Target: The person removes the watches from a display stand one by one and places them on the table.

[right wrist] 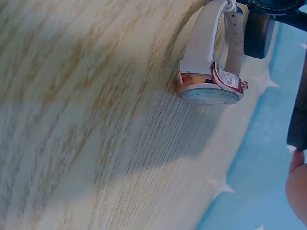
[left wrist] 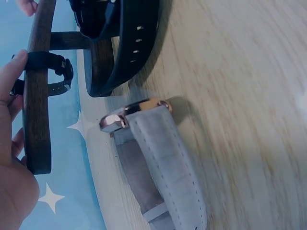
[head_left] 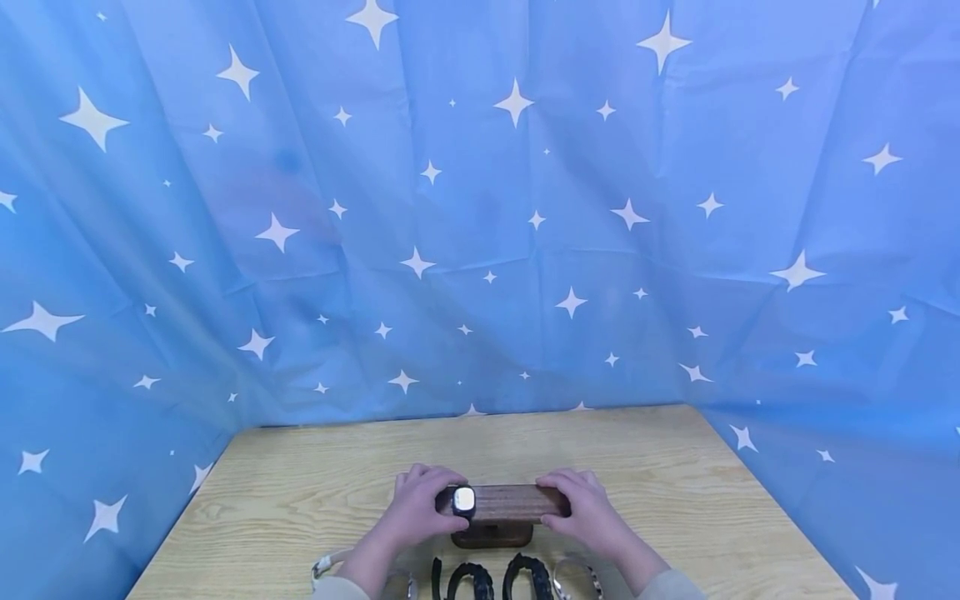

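A dark wooden watch stand [head_left: 517,504] with a crossbar and a base stands in the middle of the table. Round the left part of its bar is a watch [head_left: 464,499] with a black strap and a bright square face. My left hand [head_left: 423,508] grips the bar's left end, fingers behind and thumb in front, fingertips right at the watch. My right hand [head_left: 585,508] holds the other end between thumb and fingers. In the left wrist view, the black strap [left wrist: 43,61] loops round the bar; only part of my right hand shows in the right wrist view.
Several watches stand along the near table edge, including black-strapped ones [head_left: 528,571]. A grey-strapped watch [left wrist: 160,148] is close by my left wrist, a white-strapped watch [right wrist: 206,38] by my right. Blue star-patterned cloth [head_left: 480,250] surrounds the wooden table [head_left: 315,467].
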`<state>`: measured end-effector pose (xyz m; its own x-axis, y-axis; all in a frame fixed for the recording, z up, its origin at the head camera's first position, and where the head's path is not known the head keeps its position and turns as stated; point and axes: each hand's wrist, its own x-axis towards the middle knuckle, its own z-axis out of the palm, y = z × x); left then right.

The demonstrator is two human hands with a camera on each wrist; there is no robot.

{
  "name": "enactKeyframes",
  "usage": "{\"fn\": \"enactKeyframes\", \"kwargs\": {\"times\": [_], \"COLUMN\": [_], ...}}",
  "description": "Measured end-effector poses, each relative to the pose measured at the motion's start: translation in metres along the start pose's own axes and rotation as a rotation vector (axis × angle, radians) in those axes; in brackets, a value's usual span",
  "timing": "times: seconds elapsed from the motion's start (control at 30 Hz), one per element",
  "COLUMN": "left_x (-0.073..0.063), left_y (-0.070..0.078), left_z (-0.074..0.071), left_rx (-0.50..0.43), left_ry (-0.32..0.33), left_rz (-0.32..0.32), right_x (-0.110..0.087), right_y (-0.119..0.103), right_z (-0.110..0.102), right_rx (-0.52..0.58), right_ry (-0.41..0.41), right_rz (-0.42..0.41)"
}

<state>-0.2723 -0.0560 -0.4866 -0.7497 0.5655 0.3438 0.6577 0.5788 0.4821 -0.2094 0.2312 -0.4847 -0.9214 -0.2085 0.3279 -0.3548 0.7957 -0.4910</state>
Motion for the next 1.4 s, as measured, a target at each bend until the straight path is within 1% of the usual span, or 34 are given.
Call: {"fn": "enactKeyframes", "kwargs": {"times": [0.17,0.33,0.43,0.57,0.67,0.77,0.9,1.0,1.1,1.27,1.4], "left_x": [-0.001,0.0,0.002,0.002,0.003,0.004,0.004,-0.001,-0.006,-0.009,-0.01], "left_y": [0.0,0.001,0.002,0.003,0.004,0.004,0.003,0.0,-0.005,-0.012,-0.016], "left_z": [0.001,0.002,0.002,0.001,0.001,0.001,0.0,-0.003,-0.006,-0.011,-0.013], "left_rx": [0.041,0.085,0.095,0.078,0.077,0.098,0.123,0.139,0.153,0.137,0.124], "left_ry": [0.011,0.004,-0.004,-0.022,-0.037,-0.046,-0.029,-0.01,0.002,0.019,0.034], "left_rz": [0.019,0.025,0.017,0.012,0.019,0.029,0.037,0.038,0.041,0.041,0.039], "right_x": [0.0,0.0,0.0,-0.001,-0.001,-0.001,-0.001,-0.002,-0.003,-0.003,-0.002], "right_y": [0.001,0.001,0.002,0.002,0.002,0.002,0.002,0.001,0.0,0.0,0.002], "right_z": [0.001,0.001,0.001,0.001,0.001,0.002,0.002,0.003,0.004,0.002,0.001], "right_rx": [0.0,-0.001,0.0,0.002,0.001,-0.002,-0.004,-0.009,0.001,0.021,0.017], "right_ry": [-0.005,-0.001,-0.002,-0.007,-0.006,-0.003,0.004,-0.005,-0.016,-0.01,-0.007], "right_rz": [0.004,0.008,0.009,0.003,0.003,0.006,-0.001,-0.011,-0.002,0.03,0.023]}}
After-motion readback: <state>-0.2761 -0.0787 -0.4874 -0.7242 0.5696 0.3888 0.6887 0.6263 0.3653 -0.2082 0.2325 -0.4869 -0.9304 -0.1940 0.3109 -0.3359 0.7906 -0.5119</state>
